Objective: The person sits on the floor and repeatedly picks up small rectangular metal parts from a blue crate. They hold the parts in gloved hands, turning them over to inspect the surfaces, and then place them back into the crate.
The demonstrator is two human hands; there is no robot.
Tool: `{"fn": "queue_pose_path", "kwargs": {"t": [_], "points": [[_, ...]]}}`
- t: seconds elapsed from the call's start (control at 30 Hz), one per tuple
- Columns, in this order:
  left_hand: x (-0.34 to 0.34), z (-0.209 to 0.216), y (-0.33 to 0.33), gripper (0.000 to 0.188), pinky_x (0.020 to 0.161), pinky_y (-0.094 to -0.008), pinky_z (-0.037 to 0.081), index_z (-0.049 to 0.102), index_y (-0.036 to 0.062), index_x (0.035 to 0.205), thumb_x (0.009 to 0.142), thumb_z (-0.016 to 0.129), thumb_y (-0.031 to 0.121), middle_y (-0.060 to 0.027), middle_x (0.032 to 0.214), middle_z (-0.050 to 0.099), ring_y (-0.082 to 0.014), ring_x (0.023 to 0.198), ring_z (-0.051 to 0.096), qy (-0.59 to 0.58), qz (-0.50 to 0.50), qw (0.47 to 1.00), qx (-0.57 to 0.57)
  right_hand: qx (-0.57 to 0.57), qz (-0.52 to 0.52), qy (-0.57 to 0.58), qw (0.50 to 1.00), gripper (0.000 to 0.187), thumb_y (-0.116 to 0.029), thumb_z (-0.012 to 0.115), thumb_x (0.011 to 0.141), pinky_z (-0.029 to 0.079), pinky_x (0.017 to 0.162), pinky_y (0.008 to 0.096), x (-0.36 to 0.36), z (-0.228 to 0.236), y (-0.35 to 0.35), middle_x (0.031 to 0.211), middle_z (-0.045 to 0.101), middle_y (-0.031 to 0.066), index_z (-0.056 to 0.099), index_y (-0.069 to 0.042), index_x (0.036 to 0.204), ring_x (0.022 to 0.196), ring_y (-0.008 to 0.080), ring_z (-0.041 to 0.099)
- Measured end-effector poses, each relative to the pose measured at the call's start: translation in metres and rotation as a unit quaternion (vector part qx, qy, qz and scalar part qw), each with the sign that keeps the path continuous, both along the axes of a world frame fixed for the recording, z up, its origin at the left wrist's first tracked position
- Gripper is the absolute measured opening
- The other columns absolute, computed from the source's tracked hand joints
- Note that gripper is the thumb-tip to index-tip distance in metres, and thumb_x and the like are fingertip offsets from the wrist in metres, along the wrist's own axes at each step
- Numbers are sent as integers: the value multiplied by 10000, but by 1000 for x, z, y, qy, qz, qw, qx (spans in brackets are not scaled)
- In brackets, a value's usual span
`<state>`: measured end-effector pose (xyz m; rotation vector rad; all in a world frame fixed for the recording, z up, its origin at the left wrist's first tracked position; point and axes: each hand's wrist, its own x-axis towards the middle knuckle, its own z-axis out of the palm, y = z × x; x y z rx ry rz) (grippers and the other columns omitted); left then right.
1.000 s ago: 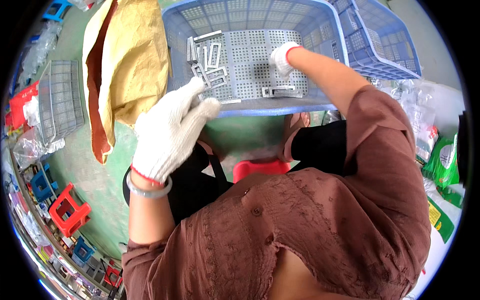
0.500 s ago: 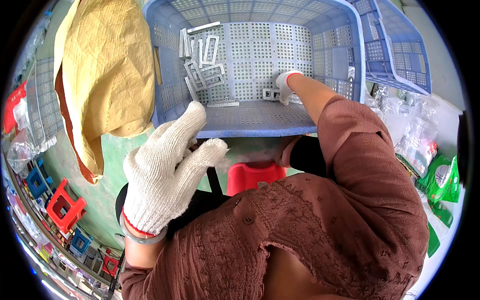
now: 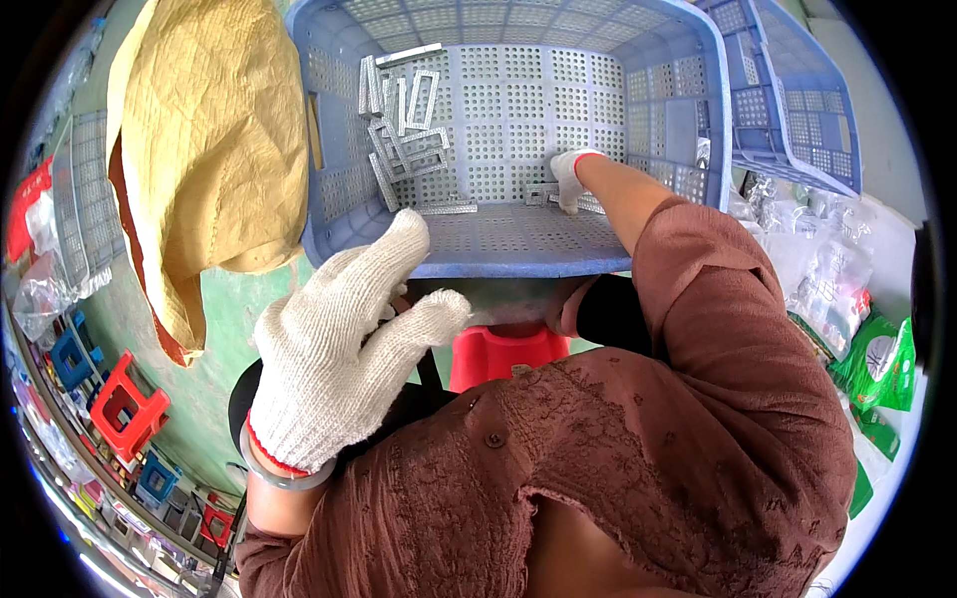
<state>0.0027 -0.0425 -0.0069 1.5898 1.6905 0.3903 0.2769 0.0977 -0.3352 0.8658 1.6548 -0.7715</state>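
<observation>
My left hand, in a white knitted glove with a red cuff, hovers over the near left edge of the blue plastic crate. Its fingers and thumb are apart, with nothing visible between them. Inside the crate, near its front right, my gloved right hand is closed over a silvery rectangular metal frame. Metal shows on both sides of that hand; the fingertips are partly hidden. Several similar metal frames lie loosely against the crate's left side, and one thin metal piece rests along the near wall.
A yellow woven sack stands against the crate's left side. Another blue crate is at the right, above clear plastic bags and green packages. A red stool sits below the crate; another red stool stands far left.
My left hand has shifted slightly right and toward me, still spread. My right hand stays at the same metal frame, its fingers a little lower.
</observation>
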Motion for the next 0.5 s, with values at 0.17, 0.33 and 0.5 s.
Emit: {"fn": "queue_pose_path", "kwargs": {"t": [0.17, 0.33, 0.5], "points": [[2, 10, 4, 549, 804, -294, 559, 635, -3, 1283, 807, 824, 194, -148, 1006, 727, -180, 873, 725, 7, -5, 998, -57, -16, 70, -28, 997, 412, -186, 769, 650, 566, 807, 419, -11, -8, -9, 1088, 723, 155, 755, -43, 1036, 1002, 275, 702], [1, 8, 4, 552, 800, -291, 559, 636, -6, 1280, 805, 825, 202, -147, 1017, 727, -179, 865, 725, 1, -8, 999, -48, -10, 148, -28, 988, 285, -153, 674, 773, 568, 796, 396, -19, -16, -16, 1078, 734, 113, 767, -88, 1034, 988, 252, 708], [2, 11, 7, 563, 792, -293, 559, 641, -6, 1273, 795, 833, 221, -146, 1010, 726, -177, 858, 725, 12, -9, 998, -56, -1, 159, -3, 987, 359, -125, 677, 684, 564, 797, 413, -16, -5, -13, 1049, 729, 152, 758, -35, 1022, 983, 274, 709]]}}
